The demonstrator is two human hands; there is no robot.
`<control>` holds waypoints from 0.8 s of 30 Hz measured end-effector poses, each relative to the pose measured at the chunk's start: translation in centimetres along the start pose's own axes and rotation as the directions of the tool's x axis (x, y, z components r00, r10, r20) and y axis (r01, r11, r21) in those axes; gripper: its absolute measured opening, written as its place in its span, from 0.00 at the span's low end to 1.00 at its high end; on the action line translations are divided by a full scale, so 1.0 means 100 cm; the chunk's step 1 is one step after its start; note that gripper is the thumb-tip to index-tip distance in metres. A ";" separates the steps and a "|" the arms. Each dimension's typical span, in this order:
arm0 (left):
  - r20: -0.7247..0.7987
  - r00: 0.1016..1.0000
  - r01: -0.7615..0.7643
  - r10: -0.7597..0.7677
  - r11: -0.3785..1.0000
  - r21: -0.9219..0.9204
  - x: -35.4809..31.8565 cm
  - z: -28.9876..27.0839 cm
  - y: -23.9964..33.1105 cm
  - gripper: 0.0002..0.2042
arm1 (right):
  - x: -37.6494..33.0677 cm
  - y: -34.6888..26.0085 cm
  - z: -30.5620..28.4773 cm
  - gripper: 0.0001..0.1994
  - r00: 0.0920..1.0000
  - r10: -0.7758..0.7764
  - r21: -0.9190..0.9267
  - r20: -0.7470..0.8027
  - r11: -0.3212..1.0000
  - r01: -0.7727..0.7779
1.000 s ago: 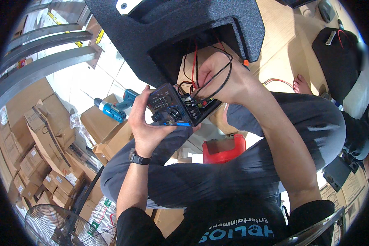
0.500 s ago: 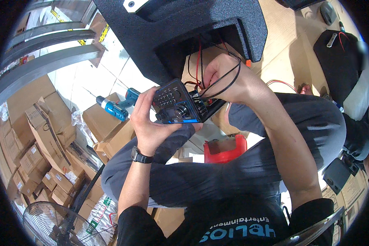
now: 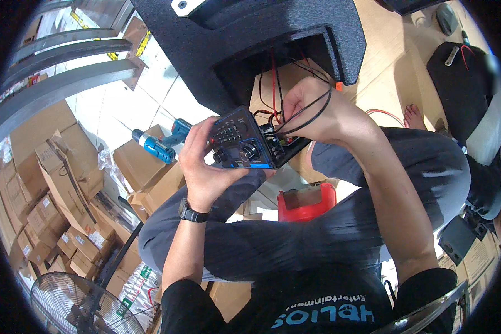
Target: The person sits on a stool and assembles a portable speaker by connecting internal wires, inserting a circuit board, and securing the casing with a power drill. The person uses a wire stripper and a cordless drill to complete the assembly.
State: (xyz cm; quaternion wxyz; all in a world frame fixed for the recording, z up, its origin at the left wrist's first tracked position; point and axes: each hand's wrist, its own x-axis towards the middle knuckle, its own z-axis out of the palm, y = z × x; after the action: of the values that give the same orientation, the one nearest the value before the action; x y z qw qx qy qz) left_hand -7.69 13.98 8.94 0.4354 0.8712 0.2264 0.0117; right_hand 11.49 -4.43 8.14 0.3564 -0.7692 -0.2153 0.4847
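Note:
My left hand [image 3: 201, 165] is wrapped round a black amplifier control panel [image 3: 240, 146] with knobs and a blue strip along its edge. The panel is tilted, and its open back faces to the right. At that back my right hand [image 3: 312, 108] is closed, fingertips down among the wires; whatever they pinch is hidden. Black and red wires [image 3: 273, 83] run from the panel into the rectangular opening of a large black speaker cabinet [image 3: 189, 55]. One black wire loops over my right hand.
A blue cordless drill [image 3: 156, 146] lies left of the panel. Below sits a red plastic piece [image 3: 308, 203]. Cardboard boxes [image 3: 55, 206] fill the left side, with a fan [image 3: 83, 303] at lower left. Another person's foot [image 3: 413, 117] shows at right, near a black panel [image 3: 456, 83].
My right hand has shifted slightly down and to the right at the panel's back. The other person's foot shows more now. My left hand still holds the panel.

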 end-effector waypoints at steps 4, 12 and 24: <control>0.010 0.999 -0.034 0.033 0.998 0.050 0.001 -0.002 0.002 0.44 | -0.001 0.000 -0.008 0.14 0.997 -0.007 0.005 0.083 1.000 0.007; 0.006 1.000 0.003 -0.003 1.000 0.022 -0.003 -0.002 0.004 0.44 | 0.004 -0.007 -0.020 0.19 0.989 0.001 0.018 0.150 1.000 -0.004; 0.015 0.999 -0.047 0.045 0.987 0.154 0.000 -0.005 0.019 0.42 | 0.004 0.003 -0.025 0.12 0.986 -0.142 -0.095 0.082 0.984 0.150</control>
State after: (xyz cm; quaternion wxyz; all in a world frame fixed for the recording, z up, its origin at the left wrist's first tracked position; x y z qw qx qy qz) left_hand -7.10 13.35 10.67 0.3678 0.9073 0.2039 -0.0007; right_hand 13.91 -5.25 8.38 0.3435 -0.7495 -0.3085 0.4744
